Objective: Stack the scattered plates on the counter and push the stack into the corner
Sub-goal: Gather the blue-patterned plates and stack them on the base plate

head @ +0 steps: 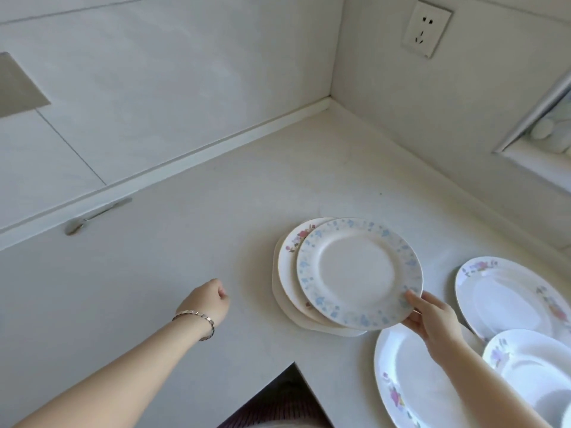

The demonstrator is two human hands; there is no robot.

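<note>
Now the blue-rimmed plate (355,273) is being laid on the stack (289,273), which so far shows a pink-flowered plate (295,240) over a plain white one. The right hand (432,319) pinches the blue-rimmed plate at its near rim, thumb on top and fingers (415,319) underneath. That plate sits off-centre, shifted to the right of the stack. To do this well, I'd slide it left until the rims line up, lower it flat, and draw the fingers out from under only as the far edge settles, so nothing clatters or skews.

Left of the stack and apart from it, the left hand (205,301) is over the tabletop (185,257) with its fingers curled in, holding nothing; it could steady the stack. Three more plates (506,295) lie right of the stack and nearer the person, not yet gathered, and the corner (330,101) is well beyond it
</note>
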